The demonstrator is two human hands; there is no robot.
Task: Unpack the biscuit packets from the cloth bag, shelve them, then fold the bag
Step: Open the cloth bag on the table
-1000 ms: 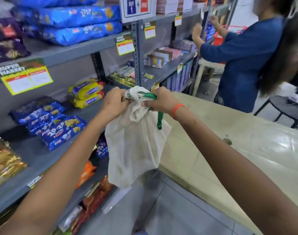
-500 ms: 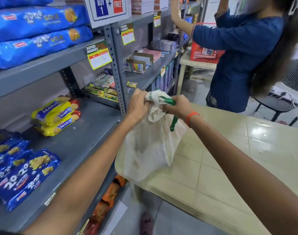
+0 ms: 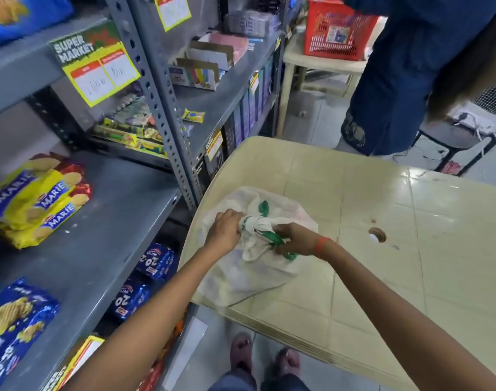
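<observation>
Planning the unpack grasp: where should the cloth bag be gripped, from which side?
Grip the cloth bag at its bunched, green-trimmed mouth, from above. The body lies slumped flat on the table; only the gathered mouth stands up, between left hand and right hand.

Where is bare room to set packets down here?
The grey shelf is bare between the Marie packets and its right upright. The table is bare right of the cloth bag, apart from its centre hole. The shelf's left end is crowded.
</observation>
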